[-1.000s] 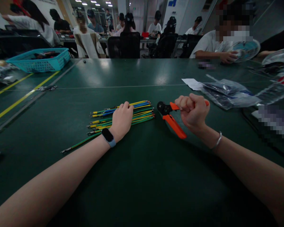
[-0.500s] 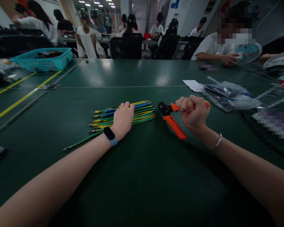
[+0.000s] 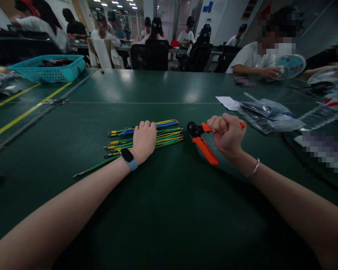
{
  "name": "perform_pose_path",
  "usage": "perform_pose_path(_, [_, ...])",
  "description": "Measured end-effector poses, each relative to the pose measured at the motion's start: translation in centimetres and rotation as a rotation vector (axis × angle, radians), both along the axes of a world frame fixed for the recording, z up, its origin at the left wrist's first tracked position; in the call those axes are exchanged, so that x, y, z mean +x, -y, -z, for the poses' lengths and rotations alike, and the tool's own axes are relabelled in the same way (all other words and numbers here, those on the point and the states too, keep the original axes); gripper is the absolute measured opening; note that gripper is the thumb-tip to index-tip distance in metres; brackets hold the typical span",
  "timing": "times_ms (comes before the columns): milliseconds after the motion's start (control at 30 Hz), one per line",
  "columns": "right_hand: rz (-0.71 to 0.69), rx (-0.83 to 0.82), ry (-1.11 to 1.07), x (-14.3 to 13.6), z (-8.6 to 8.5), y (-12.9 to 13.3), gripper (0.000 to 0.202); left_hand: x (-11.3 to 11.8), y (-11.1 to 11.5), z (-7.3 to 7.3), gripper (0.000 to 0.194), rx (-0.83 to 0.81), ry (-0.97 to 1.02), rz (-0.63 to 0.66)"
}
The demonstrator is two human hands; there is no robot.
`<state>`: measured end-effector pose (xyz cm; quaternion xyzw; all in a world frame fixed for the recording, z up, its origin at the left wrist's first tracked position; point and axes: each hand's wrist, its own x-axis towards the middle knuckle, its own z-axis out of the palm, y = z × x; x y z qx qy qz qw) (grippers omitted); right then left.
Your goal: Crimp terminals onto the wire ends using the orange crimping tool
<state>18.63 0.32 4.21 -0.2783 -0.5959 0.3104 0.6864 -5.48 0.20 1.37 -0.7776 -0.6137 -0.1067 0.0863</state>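
Nearest, on the bare front of the dark green table [image 3: 169, 210], one green wire [image 3: 95, 168] slants out from under the left wrist, its metal-tipped end apart from the others. Beyond it the left hand [image 3: 145, 140] lies palm down across the middle of the bundle of wires [image 3: 169, 135], fingers bent over them, probably to stop them rolling; whether it grips or only rests, I cannot tell. The wires lie roughly side by side, ends showing past both sides of the hand. Just to their right, the right hand [image 3: 228, 133] is closed in a fist around one handle of the orange pliers [image 3: 204, 148]; the other handle splays free, so the tool stands open, its head toward the wire ends, seemingly for easy reach. Farther off lie a plastic bag [image 3: 270, 114], paper [image 3: 228, 102] and a blue basket [image 3: 53, 74], well apart from the hands, apparently leaving them elbow room.
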Motion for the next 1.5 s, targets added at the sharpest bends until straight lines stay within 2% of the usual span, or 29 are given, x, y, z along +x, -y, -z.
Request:
perform_pose_path(433, [-0.088, -0.002, -0.071, 0.2, 0.3, 0.0, 0.061, 0.4, 0.3, -0.6, 0.027, -0.054, -0.021, -0.009])
perform_pose_path(900, [-0.078, -0.042, -0.106, 0.1, 0.2, -0.1, 0.057, 0.5, 0.6, -0.3, 0.027, -0.01, -0.004, 0.019])
perform_pose_path(1200, [-0.082, -0.017, -0.105, 0.2, 0.3, -0.2, 0.057, -0.1, 0.2, 0.7, 0.029, -0.007, 0.13, 0.003])
perform_pose_path(1400, [-0.06, -0.032, -0.101, 0.2, 0.5, -0.3, 0.06, -0.2, -0.1, 1.1, 0.027, 0.097, 0.089, 0.019])
perform_pose_path(1500, [-0.03, -0.049, -0.081, 0.3, 0.5, -0.3, 0.063, -0.1, -0.1, 1.3, 0.027, 0.144, 0.062, 0.088])
